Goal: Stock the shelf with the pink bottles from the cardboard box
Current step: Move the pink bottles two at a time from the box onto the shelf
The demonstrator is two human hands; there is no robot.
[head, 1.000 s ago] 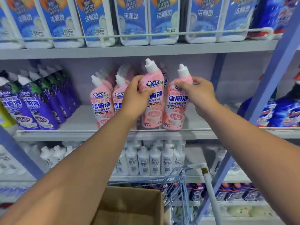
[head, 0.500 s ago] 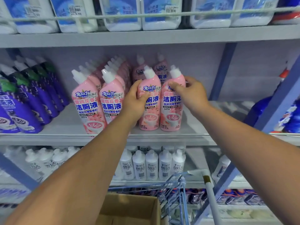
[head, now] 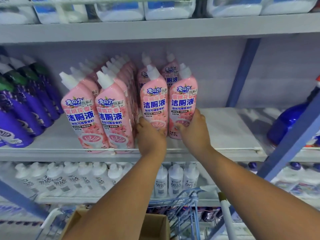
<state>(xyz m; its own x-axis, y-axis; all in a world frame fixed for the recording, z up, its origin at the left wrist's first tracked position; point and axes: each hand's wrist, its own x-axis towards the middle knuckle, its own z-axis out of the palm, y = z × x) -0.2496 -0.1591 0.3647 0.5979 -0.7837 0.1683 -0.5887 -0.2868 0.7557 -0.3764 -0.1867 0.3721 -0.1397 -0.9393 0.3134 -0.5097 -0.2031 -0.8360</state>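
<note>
Two pink bottles with white caps stand side by side on the grey middle shelf [head: 228, 129]. My left hand [head: 151, 137] grips the base of the left pink bottle [head: 154, 103]. My right hand [head: 194, 134] grips the base of the right pink bottle [head: 182, 101]. More pink bottles stand behind them, and two full rows of pink bottles [head: 97, 115] fill the shelf to the left. The open cardboard box [head: 155, 226] sits low in view under my forearms; its inside is hidden.
Purple bottles [head: 20, 115] crowd the shelf's left end, a blue bottle [head: 287, 120] its right end. A thin wire rail [head: 233, 149] runs along the shelf front. White bottles [head: 174, 181] line the shelf below. A blue wire cart [head: 188, 201] holds the box. A blue slanted upright [head: 294, 137] stands right.
Both hands have slid from the upper bodies of the two bottles down to their bases. The bottles now stand on the shelf, set further back. The view has moved closer.
</note>
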